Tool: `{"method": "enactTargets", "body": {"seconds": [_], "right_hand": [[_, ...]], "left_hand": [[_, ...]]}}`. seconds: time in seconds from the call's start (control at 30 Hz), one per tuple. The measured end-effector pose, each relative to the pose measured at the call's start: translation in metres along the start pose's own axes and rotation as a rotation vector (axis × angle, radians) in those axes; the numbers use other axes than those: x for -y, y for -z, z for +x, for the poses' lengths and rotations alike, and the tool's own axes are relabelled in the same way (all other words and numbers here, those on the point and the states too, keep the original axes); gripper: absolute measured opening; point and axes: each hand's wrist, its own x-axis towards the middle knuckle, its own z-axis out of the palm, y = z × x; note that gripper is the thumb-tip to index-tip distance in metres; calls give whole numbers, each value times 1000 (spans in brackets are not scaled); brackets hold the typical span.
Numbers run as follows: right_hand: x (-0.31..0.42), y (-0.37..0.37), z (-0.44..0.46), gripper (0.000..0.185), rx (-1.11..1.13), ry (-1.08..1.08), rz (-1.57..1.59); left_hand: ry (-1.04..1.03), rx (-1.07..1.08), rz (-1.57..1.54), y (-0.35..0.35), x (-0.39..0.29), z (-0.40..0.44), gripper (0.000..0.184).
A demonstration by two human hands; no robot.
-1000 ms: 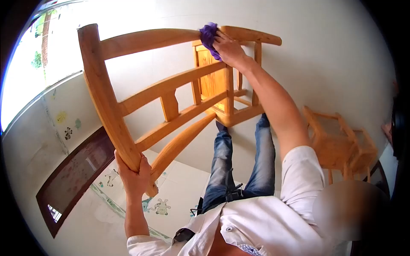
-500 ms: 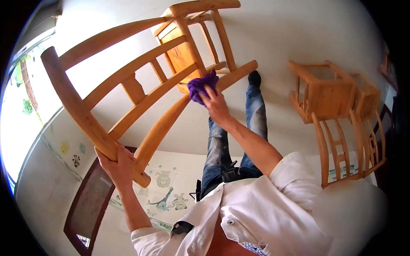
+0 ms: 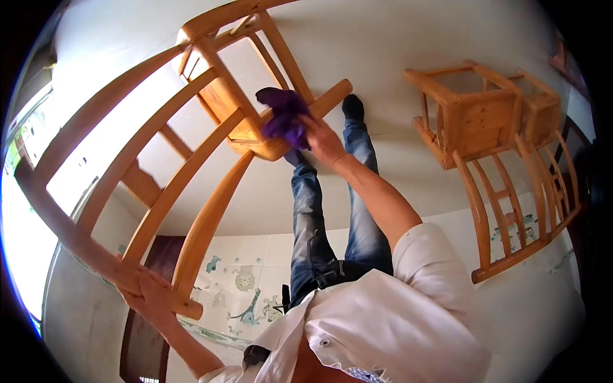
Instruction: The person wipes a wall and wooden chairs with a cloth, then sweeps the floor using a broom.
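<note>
Head view: the left hand (image 3: 153, 292), down at eight o'clock and a little blurred, has its fingers curled around the top rail (image 3: 83, 242), near the rail's end. The chair (image 3: 182, 181) takes up everything from eight o'clock round to twelve, slats (image 3: 152, 120) sweeping up to the seat (image 3: 212, 96) at half past ten. And here's the right hand (image 3: 324, 142), just above centre toward twelve, fingers closed on a bunched purple cloth (image 3: 287, 121)! It covers the chair's frame beside the seat; whether it presses the wood or hangs just in front, this angle makes hard to say. Jeans (image 3: 311, 210) stretch up the middle, one foot (image 3: 353, 108) at one o'clock. Between two and three, two more chairs (image 3: 482, 127) stand side by side; animal drawings (image 3: 244, 279) dot the wall (image 3: 274, 249) at seven.
</note>
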Motion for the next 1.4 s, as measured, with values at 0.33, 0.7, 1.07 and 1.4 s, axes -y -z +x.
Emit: {"method": "enactTargets", "body": {"seconds": [0.33, 0.7, 1.07, 1.4], "right_hand": [[-205, -50, -21, 31, -31, -781, -190], [-119, 48, 243, 36, -260, -1, 269], [-78, 11, 67, 35, 635, -120, -112], [-1, -10, 283, 40, 90, -270, 786]], "left_hand": [[-75, 53, 68, 14, 22, 11, 60], [-56, 35, 2, 13, 17, 11, 60], [-44, 95, -44, 19, 24, 17, 56], [-31, 92, -57, 12, 12, 13, 56]]}}
